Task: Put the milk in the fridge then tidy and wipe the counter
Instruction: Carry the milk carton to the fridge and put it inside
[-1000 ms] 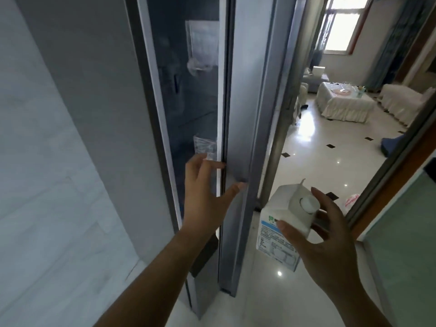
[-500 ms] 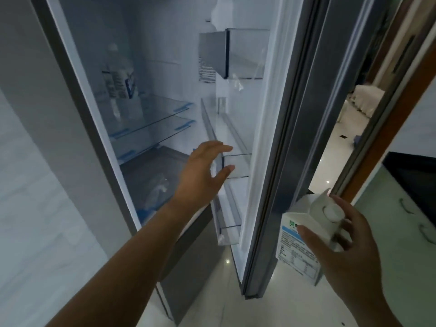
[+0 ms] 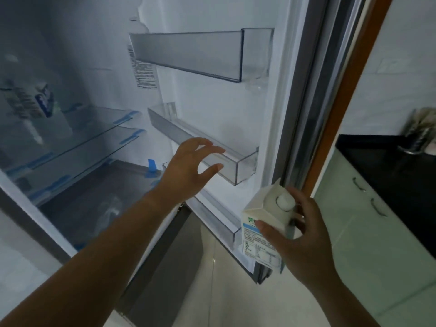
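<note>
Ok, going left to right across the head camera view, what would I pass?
Blurred bottle → left hand → milk carton, in the right hand's grip → cabinet handles → metal holder on the black counter.

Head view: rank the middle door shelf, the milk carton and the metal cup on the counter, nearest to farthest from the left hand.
1. Middle door shelf: on the open fridge door, right behind the left hand's fingertips.
2. Milk carton: lower right, held in the right hand.
3. Metal cup: far right, on the black counter.
</note>
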{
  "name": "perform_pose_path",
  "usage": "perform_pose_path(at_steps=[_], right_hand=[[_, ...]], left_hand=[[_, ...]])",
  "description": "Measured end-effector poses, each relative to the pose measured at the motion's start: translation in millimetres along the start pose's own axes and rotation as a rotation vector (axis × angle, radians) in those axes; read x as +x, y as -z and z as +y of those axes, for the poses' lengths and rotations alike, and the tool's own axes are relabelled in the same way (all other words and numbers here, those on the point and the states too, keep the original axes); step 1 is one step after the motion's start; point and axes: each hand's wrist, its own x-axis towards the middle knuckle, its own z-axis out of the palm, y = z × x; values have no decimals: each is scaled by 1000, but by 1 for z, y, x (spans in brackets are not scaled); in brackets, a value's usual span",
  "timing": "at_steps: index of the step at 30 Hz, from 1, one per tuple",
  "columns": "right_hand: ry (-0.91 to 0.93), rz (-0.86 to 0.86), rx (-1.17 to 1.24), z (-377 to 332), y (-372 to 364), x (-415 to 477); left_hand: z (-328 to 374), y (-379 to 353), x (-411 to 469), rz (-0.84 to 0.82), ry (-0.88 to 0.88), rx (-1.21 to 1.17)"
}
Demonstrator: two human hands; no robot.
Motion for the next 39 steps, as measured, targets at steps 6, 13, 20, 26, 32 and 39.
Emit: perform_pose_path(at_steps=[6,13,20,26,32,39], right_hand=[[-50,98,14,12,-8,25],[-125,218,-87,30,-23,51],[-120,341,-158,43,-39,86],[-108,393,-166,51,-48,126],[-111,306,-171,67,-36,165],[-37,97,-103,82,-9,195]], left_hand=[[-29,-27,58,-89,-177,-15],[-39,-69,103,-58,-317,-12],[-82,-80,155,-65,-378,-68],[-77,-108,170,-1,-372,61],[-73,-122,182,22,-343,132],[-65,-124,182,10,-237,154]])
